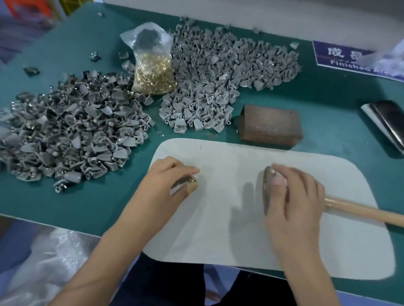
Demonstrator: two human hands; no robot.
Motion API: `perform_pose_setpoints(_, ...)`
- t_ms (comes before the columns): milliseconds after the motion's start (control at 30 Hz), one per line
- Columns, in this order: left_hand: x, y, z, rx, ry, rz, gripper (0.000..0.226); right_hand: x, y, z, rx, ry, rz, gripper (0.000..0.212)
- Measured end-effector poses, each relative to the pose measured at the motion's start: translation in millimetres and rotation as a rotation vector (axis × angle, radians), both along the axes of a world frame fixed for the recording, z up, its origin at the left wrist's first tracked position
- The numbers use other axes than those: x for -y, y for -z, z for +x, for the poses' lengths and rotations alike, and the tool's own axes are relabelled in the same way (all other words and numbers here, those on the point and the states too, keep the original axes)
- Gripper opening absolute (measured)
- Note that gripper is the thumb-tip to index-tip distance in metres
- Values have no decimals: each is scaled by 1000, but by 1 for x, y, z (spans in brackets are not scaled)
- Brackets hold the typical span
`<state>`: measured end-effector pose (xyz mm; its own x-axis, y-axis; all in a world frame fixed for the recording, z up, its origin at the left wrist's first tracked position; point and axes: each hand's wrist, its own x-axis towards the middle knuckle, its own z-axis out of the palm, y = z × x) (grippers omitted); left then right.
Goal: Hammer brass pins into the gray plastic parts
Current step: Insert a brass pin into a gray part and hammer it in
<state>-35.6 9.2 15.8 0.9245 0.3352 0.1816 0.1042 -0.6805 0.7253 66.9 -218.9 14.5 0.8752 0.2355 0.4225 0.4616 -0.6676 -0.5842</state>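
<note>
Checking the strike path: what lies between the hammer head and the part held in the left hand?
Nothing: in the head view only bare white mat separates the hammer head from the left hand.

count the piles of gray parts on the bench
2: a darker pile at the left, and a lighter pile at back centre, right of the bag of brass pins. Strays lie around both.

Factory assembly bench: 2 heaps of gray plastic parts [218,82] are lying on a green worktop [82,199] beside a "Finished" area sign [345,58].
</note>
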Motion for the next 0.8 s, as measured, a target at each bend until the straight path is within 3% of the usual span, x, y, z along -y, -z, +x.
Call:
perform_pose_setpoints(200, -11, -14, 18, -96, 116, 96, 8, 33, 8, 8, 1, 3, -338, 34)
perform_pose_setpoints(333, -11, -22, 25, -144, 174, 117, 9, 21, 9, 19, 6, -141, -295, 29)
perform_pose_setpoints(433, -9, -24, 29, -82, 157, 220, 6, 10, 6, 24, -31, -208, -238, 32)
perform_pose_setpoints(500, -1, -27, 30, -3, 99, 101, 5, 2, 2, 20, -14, -197, -110, 30)
perform_pose_setpoints(567, 9, -31, 35, 50, 29, -145, 9, -7, -6, 15, 3, -250, 83, 27)
perform_pose_setpoints(667, 25, -37, 48, 44, 59, -490, 13, -25, -19, 7, -175, -449, 380, 24)
perform_pose_setpoints(800, 31, -39, 58, -17, 115, -787, 28, -37, -25, 8, -258, -445, 553, 21)
